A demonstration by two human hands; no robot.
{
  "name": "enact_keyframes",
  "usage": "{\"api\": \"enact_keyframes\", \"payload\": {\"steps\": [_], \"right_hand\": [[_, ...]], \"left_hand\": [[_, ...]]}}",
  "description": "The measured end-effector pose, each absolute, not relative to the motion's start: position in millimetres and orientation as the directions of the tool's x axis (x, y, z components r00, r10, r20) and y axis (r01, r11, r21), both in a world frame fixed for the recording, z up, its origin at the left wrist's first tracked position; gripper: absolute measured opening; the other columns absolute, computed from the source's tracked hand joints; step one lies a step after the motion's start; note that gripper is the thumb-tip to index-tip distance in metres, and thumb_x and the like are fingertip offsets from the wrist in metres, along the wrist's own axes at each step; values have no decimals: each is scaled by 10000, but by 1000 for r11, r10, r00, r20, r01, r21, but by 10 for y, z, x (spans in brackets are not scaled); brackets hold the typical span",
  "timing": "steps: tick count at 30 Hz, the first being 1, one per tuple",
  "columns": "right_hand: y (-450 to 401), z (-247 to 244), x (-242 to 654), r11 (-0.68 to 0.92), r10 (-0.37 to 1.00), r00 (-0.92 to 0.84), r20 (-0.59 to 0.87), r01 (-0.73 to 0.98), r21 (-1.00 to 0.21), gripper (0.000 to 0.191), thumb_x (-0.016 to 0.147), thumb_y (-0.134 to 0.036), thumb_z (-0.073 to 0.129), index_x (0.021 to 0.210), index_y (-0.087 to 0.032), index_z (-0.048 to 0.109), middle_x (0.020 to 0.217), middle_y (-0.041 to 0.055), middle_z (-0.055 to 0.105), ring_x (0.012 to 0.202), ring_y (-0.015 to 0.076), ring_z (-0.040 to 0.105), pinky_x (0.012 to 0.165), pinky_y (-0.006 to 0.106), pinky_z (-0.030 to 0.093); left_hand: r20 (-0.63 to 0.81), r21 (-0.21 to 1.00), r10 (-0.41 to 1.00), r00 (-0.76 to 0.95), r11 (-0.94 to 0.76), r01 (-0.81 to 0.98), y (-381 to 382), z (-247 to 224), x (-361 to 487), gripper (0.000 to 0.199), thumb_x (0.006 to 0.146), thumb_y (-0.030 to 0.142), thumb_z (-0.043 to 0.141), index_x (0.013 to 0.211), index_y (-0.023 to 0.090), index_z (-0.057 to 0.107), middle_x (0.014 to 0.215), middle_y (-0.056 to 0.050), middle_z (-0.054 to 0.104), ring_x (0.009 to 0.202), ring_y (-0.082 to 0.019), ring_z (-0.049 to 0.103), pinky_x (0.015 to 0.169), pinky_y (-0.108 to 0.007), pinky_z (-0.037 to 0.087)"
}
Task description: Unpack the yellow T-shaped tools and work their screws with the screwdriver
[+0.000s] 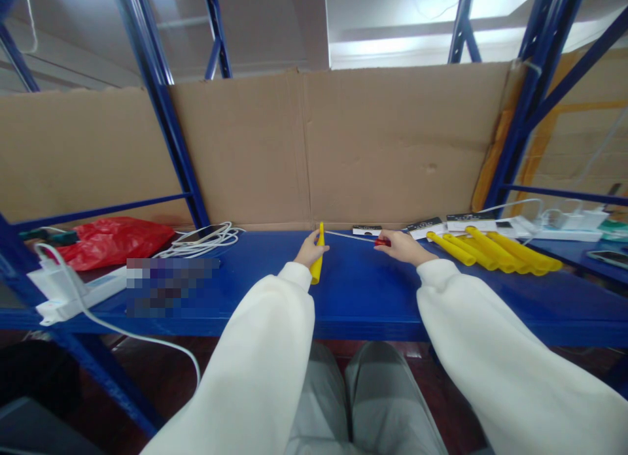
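Note:
In the head view, my left hand (309, 248) is closed around a yellow tube-like piece (317, 265), which stands tilted over the blue tabletop. My right hand (402, 247) grips the red handle of a screwdriver (382, 242). Its long thin shaft points left, and the tip is close to the upper part of the yellow piece; whether they touch I cannot tell. Right of my right hand, several more yellow tube-like pieces (495, 251) lie side by side. A small black-and-white box (367, 231) lies behind the screwdriver shaft.
Black-and-white boxes (426, 227) lie at the back right, near a white power strip (566, 234). On the left are a red plastic bag (115, 240), coiled white cable (201, 243) and another power strip (101, 290). A cardboard panel (392, 148) closes off the back between blue posts (171, 121).

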State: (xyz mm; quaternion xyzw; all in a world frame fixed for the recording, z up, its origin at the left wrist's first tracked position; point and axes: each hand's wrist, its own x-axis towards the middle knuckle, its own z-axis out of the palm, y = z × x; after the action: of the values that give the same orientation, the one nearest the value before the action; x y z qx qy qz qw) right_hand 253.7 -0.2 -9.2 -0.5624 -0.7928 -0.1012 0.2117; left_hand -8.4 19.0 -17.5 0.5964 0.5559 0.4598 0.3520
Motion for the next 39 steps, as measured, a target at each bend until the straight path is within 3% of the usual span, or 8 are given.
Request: {"api": "enact_keyframes", "payload": {"steps": [9, 13, 17, 28, 39], "right_hand": [[-51, -55, 2486, 327, 888, -271, 370, 940, -97, 143, 925, -299, 575, 914, -192, 670, 903, 106, 752, 826, 235, 693, 694, 284, 446], [-11, -73, 2499, 357, 889, -277, 363, 918, -172, 84, 892, -276, 620, 896, -194, 636, 877, 90, 739, 779, 212, 679, 678, 269, 445], [35, -105, 2530, 368, 882, -265, 389, 903, -220, 178, 813, -271, 711, 918, -204, 583, 831, 55, 716, 691, 187, 641, 635, 255, 428], [-46, -59, 2490, 304, 884, -253, 392, 950, -72, 103, 903, -308, 624, 922, -207, 620, 842, 77, 729, 762, 212, 667, 632, 258, 397], [-60, -53, 2479, 268, 909, -250, 334, 963, -10, 261, 979, -363, 487, 1043, -199, 679, 976, 105, 762, 878, 230, 698, 694, 273, 442]], "left_hand": [[151, 930, 987, -46, -126, 345, 193, -180, -88, 754, 746, 50, 713, 1458, 155, 488, 1407, -182, 567, 979, -227, 691, 759, -266, 533], [152, 933, 987, -51, -126, 337, 175, -171, -80, 766, 737, 45, 721, 1459, 155, 489, 1410, -181, 568, 995, -236, 692, 769, -274, 538], [146, 935, 988, -58, -118, 334, 145, -153, -62, 753, 756, 37, 701, 1466, 154, 479, 1426, -181, 556, 1020, -232, 688, 790, -273, 537], [155, 930, 987, -44, -131, 344, 190, -183, -85, 755, 742, 47, 712, 1456, 160, 493, 1393, -173, 583, 968, -221, 696, 756, -266, 540], [174, 930, 984, -48, -148, 336, 240, -218, -98, 778, 712, 56, 743, 1446, 168, 511, 1371, -181, 596, 952, -231, 699, 783, -296, 544]]}}
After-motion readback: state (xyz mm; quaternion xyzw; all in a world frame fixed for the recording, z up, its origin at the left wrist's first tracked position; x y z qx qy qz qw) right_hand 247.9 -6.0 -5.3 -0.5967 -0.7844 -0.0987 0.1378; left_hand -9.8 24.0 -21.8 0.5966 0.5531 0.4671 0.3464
